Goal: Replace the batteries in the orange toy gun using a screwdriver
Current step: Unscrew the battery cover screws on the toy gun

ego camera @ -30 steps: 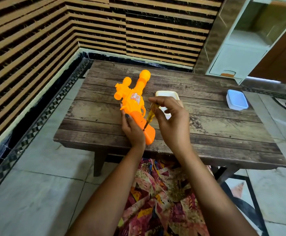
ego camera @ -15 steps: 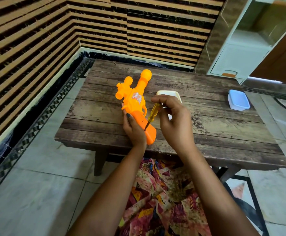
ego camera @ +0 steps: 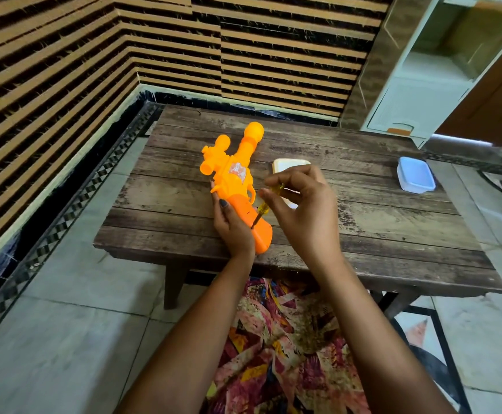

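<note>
The orange toy gun (ego camera: 234, 177) lies on its side on the wooden table (ego camera: 378, 222), barrel pointing away, grip toward the near edge. My left hand (ego camera: 234, 227) clasps the grip from the left and holds it down. My right hand (ego camera: 306, 210) pinches a small screwdriver (ego camera: 262, 209) with a yellow translucent handle. Its tip rests on the darker orange grip, right beside my left thumb. Fingers of the right hand hide most of the handle.
A white rectangular container (ego camera: 288, 167) sits just behind my right hand, partly hidden. A pale blue lidded box (ego camera: 416, 174) stands at the table's right side. Slatted walls border the table at the back and left; a patterned cloth (ego camera: 288, 348) covers my lap below.
My right hand has rolled the screwdriver between its fingers, with the tip staying on the grip. The gun and left hand hold the same place.
</note>
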